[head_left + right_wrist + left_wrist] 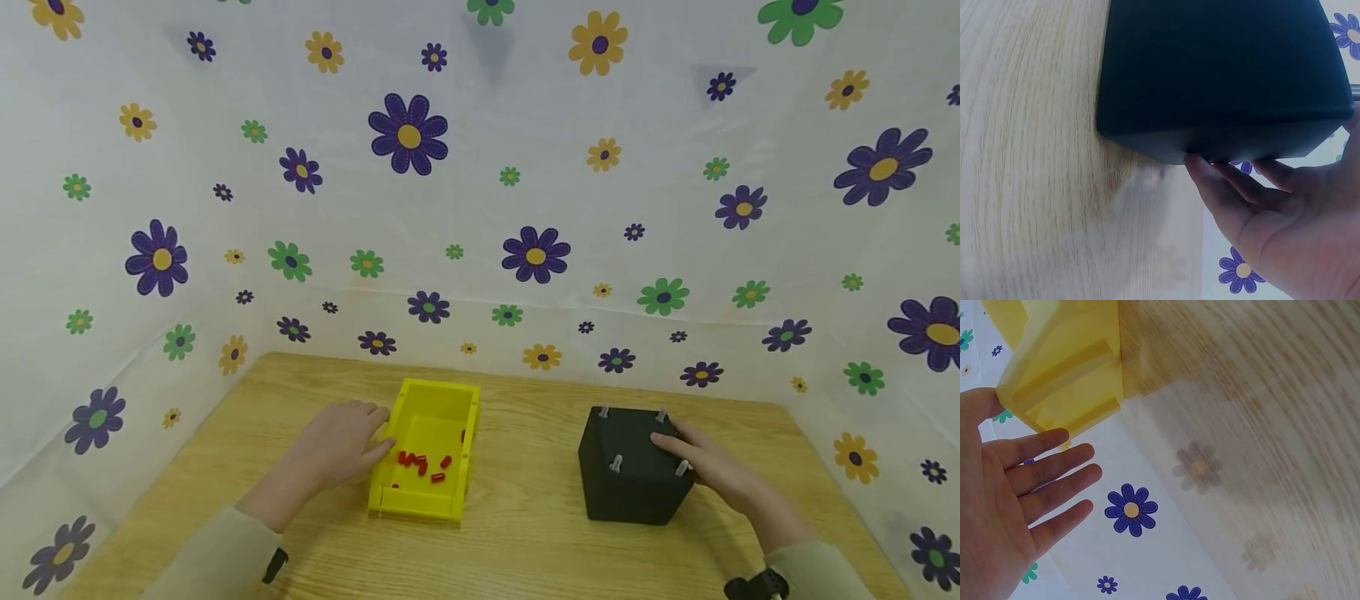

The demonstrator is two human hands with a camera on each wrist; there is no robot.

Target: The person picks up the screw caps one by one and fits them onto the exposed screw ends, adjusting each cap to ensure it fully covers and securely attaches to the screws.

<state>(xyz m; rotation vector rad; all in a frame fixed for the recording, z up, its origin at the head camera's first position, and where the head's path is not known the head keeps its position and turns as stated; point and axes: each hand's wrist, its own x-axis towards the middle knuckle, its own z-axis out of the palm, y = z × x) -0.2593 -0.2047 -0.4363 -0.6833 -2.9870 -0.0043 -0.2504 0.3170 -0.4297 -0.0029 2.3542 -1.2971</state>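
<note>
In the head view the two sleeves sit nearest, at the bottom edge, and the forearms run up onto the wooden worktop (525, 533). The left hand (341, 446) lies flat, fingers straight, its tips touching the left wall of the yellow bin (427, 500), which stands at about 7 o'clock from the middle of the worktop. Several small red pegs (422, 465) lie loose on the bin floor. The right hand (708, 467) rests with extended fingers on the top right edge of the black cube (626, 487), at about 4 o'clock; grey pins (617, 462) stick up from its top corners.

From the left wrist, the left hand (1004, 500) is open, fingers spread and straight, gripping nothing; the yellow bin (1063, 369) hangs just past the fingertips at 12 o'clock. Since the hand only leans on the wall, I judge that a push could slide the light bin or tip it and scatter the pegs.

From the right wrist, the right hand (1285, 219) has fingers loosely extended under the edge of the black cube (1222, 69), touching rather than clasping. That loose contact looks likely to let the cube turn or slip if it is lifted, and a protruding pin could catch a finger.
</note>
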